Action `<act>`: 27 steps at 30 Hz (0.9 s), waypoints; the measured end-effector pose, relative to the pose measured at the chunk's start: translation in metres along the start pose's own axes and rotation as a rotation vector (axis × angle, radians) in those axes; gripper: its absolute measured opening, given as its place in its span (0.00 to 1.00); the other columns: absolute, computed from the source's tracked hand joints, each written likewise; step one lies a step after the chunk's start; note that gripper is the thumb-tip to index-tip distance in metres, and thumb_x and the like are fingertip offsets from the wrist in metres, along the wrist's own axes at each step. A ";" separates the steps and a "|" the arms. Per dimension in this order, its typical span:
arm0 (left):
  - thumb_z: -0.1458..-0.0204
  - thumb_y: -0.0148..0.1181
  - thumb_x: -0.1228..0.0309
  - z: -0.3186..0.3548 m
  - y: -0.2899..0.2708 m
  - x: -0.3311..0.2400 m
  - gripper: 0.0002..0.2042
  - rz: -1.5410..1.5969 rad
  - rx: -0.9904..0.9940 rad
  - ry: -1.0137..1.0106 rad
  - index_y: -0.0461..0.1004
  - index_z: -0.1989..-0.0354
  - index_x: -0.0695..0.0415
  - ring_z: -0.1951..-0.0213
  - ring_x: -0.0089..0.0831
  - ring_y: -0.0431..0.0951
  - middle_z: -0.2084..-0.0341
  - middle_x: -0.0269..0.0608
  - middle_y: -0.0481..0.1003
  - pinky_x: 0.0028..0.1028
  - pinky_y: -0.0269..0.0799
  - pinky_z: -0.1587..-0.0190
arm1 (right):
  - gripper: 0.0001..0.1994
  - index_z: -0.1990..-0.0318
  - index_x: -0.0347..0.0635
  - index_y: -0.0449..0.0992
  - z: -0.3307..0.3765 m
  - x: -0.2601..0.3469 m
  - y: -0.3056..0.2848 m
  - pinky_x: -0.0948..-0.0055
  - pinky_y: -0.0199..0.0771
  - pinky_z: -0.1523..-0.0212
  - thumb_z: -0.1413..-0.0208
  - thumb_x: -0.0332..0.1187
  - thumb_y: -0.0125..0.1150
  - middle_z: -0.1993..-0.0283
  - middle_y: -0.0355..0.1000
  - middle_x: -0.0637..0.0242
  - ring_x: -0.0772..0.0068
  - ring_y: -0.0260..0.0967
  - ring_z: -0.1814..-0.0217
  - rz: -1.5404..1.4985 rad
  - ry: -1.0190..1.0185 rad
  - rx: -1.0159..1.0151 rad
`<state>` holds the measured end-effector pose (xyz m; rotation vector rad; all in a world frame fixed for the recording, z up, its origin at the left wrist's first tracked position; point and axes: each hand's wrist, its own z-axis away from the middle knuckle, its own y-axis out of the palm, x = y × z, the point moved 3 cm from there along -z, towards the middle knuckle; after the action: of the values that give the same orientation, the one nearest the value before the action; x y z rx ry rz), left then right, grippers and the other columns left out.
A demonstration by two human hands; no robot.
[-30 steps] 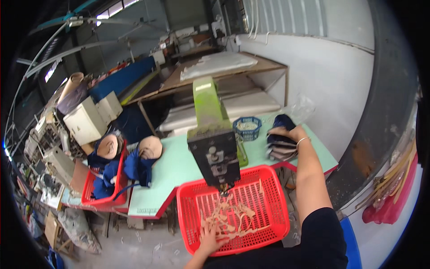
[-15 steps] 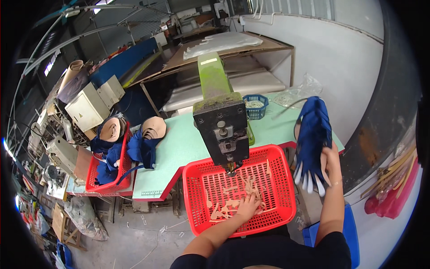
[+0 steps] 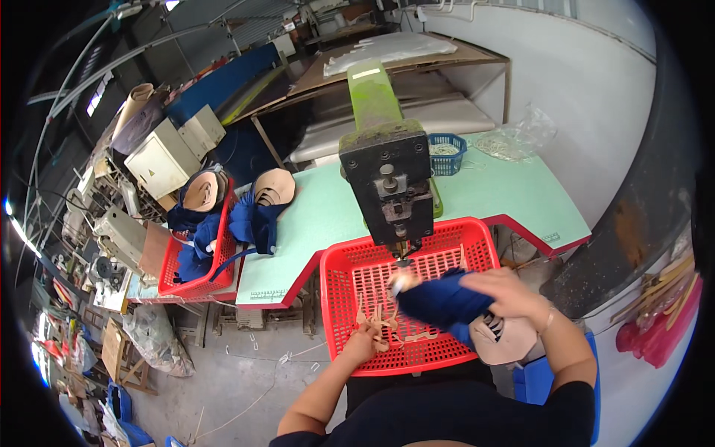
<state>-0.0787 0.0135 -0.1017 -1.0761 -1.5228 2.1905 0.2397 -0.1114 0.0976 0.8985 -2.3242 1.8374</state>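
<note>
My left hand (image 3: 363, 343) is at the near left of a red plastic basket (image 3: 331, 298), fingers curled around some small tan cut strips. More tan strips (image 3: 421, 335) lie loose on the basket's slotted floor. Above the basket's right side, my right hand (image 3: 514, 298) grips a bundle of dark blue glove pieces (image 3: 443, 299), blurred at its far end. A broad tan panel (image 3: 506, 340) hangs out of the bundle below that hand. The head of a green and black machine (image 3: 389, 186) stands over the basket's far side, its lower tip just above the mesh.
A pale green table (image 3: 313, 205) with a red edge surrounds the machine. On its left, a second red basket (image 3: 223, 257) holds blue and tan pieces, with another blue bundle (image 3: 257, 222) beside it. Behind the machine stands a small blue basket (image 3: 447, 155). A dark pillar (image 3: 618, 223) rises at right.
My right hand has swung the blue bundle from the right side in over the basket, tipping it from upright to lying. My left hand has moved left and closed on tan strips.
</note>
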 end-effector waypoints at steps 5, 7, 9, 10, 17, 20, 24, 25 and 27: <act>0.54 0.56 0.74 0.013 -0.047 -0.014 0.15 0.396 -0.245 -0.099 0.70 0.56 0.60 0.56 0.36 0.73 0.60 0.46 0.73 0.31 0.70 0.55 | 0.26 0.47 0.55 0.68 -0.064 -0.001 0.081 0.62 0.64 0.56 0.60 0.29 0.57 0.47 0.67 0.74 0.67 0.66 0.50 0.042 -0.336 0.431; 0.48 0.51 0.76 0.013 -0.062 -0.023 0.12 0.828 -0.282 -0.288 0.70 0.54 0.61 0.58 0.29 0.73 0.62 0.42 0.75 0.27 0.69 0.56 | 0.25 0.48 0.54 0.68 -0.079 -0.007 0.112 0.62 0.64 0.56 0.59 0.31 0.59 0.47 0.67 0.73 0.66 0.66 0.50 0.157 -0.370 0.499; 0.43 0.45 0.74 0.008 -0.053 -0.017 0.12 0.906 -0.195 -0.325 0.69 0.53 0.62 0.61 0.23 0.73 0.62 0.39 0.75 0.23 0.67 0.55 | 0.24 0.48 0.53 0.69 -0.078 -0.013 0.120 0.61 0.63 0.52 0.59 0.34 0.60 0.47 0.66 0.69 0.64 0.65 0.49 0.313 -0.311 0.414; 0.43 0.45 0.73 0.006 -0.048 -0.014 0.12 0.899 -0.189 -0.299 0.69 0.53 0.62 0.61 0.23 0.73 0.62 0.39 0.75 0.23 0.67 0.55 | 0.24 0.48 0.53 0.69 -0.081 -0.014 0.121 0.60 0.62 0.50 0.59 0.35 0.60 0.47 0.66 0.67 0.63 0.64 0.48 0.392 -0.291 0.367; 0.52 0.58 0.53 -0.027 -0.021 0.008 0.33 0.889 0.218 -0.182 0.59 0.44 0.65 0.59 0.29 0.73 0.58 0.45 0.72 0.23 0.68 0.58 | 0.23 0.58 0.35 0.72 -0.021 0.028 0.091 0.62 0.67 0.55 0.53 0.47 0.58 0.58 0.71 0.51 0.51 0.68 0.55 -0.014 0.611 0.481; 0.56 0.63 0.56 -0.048 -0.019 -0.001 0.39 0.840 0.427 -0.127 0.52 0.41 0.67 0.53 0.32 0.70 0.52 0.47 0.68 0.27 0.65 0.51 | 0.30 0.59 0.29 0.71 0.005 -0.003 0.172 0.62 0.66 0.53 0.52 0.54 0.55 0.58 0.70 0.45 0.49 0.68 0.54 -0.264 0.683 0.007; 0.53 0.61 0.62 -0.043 -0.050 -0.047 0.34 1.000 0.567 -0.036 0.53 0.42 0.67 0.51 0.28 0.68 0.53 0.47 0.68 0.23 0.65 0.50 | 0.33 0.59 0.24 0.70 -0.038 0.011 0.175 0.64 0.66 0.51 0.53 0.55 0.56 0.58 0.69 0.41 0.48 0.68 0.53 -0.719 0.814 -0.193; 0.52 0.61 0.62 -0.025 -0.084 -0.081 0.37 0.901 0.559 -0.070 0.47 0.39 0.66 0.54 0.29 0.71 0.53 0.48 0.67 0.24 0.70 0.55 | 0.33 0.58 0.24 0.70 -0.046 0.006 0.177 0.64 0.66 0.51 0.53 0.55 0.56 0.58 0.70 0.41 0.49 0.68 0.53 -0.683 0.748 -0.191; 0.52 0.60 0.63 0.005 -0.088 -0.101 0.40 1.014 0.655 -0.154 0.40 0.38 0.64 0.56 0.31 0.73 0.53 0.48 0.66 0.26 0.73 0.57 | 0.35 0.58 0.28 0.70 -0.067 0.003 0.170 0.64 0.67 0.54 0.59 0.57 0.60 0.61 0.71 0.44 0.51 0.70 0.56 -0.757 0.504 -0.094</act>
<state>-0.0287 -0.0130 0.0200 -1.6291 -0.1115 3.0885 0.1380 -0.0306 -0.0303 0.9699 -1.4673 1.3971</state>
